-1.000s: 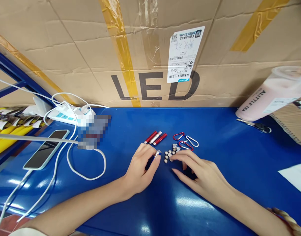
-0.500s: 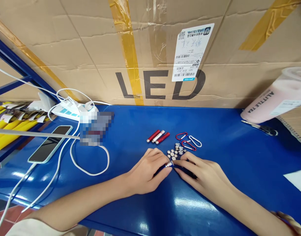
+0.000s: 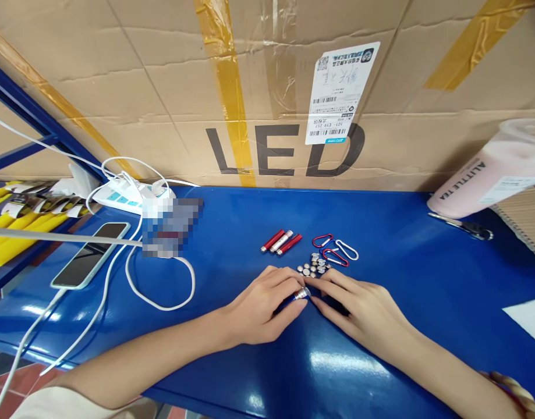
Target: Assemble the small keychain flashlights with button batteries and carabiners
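My left hand [image 3: 262,308] grips a small blue tube with a silver end [image 3: 301,294], held low over the blue tabletop [image 3: 232,244]. My right hand [image 3: 358,308] meets it from the right, fingertips pinched at the silver end; whether they hold anything there is hidden. Just beyond the fingers lies a cluster of several small silver button cells [image 3: 313,266]. Three short tubes, two red and one silver [image 3: 282,241], lie side by side further back. Red and white carabiner clips [image 3: 335,250] lie to their right.
A large cardboard box marked LED [image 3: 284,151] walls off the back. A phone [image 3: 90,255], white cables [image 3: 162,302] and a power strip [image 3: 127,201] lie at left. A pink cup [image 3: 481,174] lies on its side at right, with scissors [image 3: 461,226] and white paper [image 3: 527,323].
My left hand brought the blue tube down and right, away from the button cells. My right hand left the cells and came to the tube's silver end. The last half second shows almost no motion.
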`<state>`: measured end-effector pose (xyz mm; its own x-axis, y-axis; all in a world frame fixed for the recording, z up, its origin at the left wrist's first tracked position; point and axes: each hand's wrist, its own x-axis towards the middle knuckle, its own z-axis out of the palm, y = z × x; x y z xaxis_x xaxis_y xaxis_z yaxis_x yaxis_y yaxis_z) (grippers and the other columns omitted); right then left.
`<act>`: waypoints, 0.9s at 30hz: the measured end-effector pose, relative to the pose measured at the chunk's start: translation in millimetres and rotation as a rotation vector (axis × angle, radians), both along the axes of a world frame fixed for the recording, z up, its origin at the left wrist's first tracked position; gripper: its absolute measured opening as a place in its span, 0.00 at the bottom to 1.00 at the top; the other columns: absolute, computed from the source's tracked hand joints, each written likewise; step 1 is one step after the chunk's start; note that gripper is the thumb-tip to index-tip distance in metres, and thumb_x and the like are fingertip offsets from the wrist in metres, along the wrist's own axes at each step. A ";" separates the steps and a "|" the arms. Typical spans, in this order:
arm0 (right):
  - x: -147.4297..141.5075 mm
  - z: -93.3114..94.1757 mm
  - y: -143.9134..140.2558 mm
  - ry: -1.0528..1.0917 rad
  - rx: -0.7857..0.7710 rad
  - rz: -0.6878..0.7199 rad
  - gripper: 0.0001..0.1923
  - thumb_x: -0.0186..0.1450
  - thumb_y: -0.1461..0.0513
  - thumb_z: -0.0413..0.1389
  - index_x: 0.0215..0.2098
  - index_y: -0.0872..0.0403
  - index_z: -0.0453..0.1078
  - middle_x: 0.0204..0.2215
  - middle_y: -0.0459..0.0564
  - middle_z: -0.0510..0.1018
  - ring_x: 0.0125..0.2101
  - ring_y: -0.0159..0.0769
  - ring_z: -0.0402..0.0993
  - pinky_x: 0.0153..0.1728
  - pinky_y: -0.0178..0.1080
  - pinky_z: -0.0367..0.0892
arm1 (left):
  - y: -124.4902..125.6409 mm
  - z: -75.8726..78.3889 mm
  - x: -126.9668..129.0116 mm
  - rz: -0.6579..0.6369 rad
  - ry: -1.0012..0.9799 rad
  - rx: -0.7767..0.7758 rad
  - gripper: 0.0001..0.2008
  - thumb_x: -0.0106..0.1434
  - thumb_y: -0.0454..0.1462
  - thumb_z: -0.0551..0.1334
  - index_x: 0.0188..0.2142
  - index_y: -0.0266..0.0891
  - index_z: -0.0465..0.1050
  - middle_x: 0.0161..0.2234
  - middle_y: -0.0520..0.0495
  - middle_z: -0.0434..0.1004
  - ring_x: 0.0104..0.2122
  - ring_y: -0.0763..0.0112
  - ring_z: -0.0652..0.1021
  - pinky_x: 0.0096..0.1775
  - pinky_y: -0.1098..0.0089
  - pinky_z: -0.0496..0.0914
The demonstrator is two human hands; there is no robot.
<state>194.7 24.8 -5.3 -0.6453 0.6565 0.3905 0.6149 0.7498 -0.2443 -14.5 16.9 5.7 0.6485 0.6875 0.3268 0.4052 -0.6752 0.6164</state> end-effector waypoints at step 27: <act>-2.8 -0.3 -1.9 0.129 -0.069 -0.093 0.14 0.69 0.57 0.47 0.35 0.50 0.73 0.30 0.42 0.77 0.16 0.23 0.70 0.16 0.28 0.62 | -3.1 -0.3 -1.5 -0.095 -0.047 0.255 0.14 0.70 0.37 0.47 0.35 0.32 0.68 0.40 0.38 0.74 0.38 0.66 0.76 0.41 0.69 0.71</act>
<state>191.9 22.9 -5.6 -0.5282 0.7390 0.4183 0.6407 0.6701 -0.3747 -16.0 13.8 5.4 0.6863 0.5161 0.5125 0.3078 -0.8445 0.4382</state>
